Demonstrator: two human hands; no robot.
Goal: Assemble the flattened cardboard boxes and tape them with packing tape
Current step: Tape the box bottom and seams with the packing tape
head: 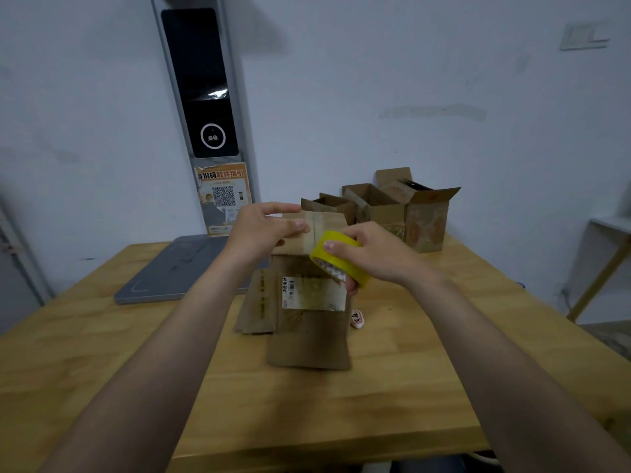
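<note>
- Forearms reach in from the bottom edge over a wooden table (102,353), meeting at a standing brown box (309,332).
- Left hand (266,227) rests on the box's top left corner. Its fingers lie nearly straight along the far edge, and the thumb is flat on the top, its tip just beside a strip of tape (316,227) running across the closed flaps.
- Right hand (372,252) grips a yellow tape roll (336,259). The fingers curl over the outer rim, with the thumb under the roll's lower edge.
- The roll is tilted against the box's upper right corner, next to the strip.
- A white label (312,293) is stuck on the box's near face.
- Flat cardboard (256,305) lies on the table at the box's left side.
- A small white and pink object (357,319) sits by the box's right side; what it is cannot be told.
- Open boxes (426,220) stand at the table's far edge, and a grey tray (177,268) lies at the back left.
</note>
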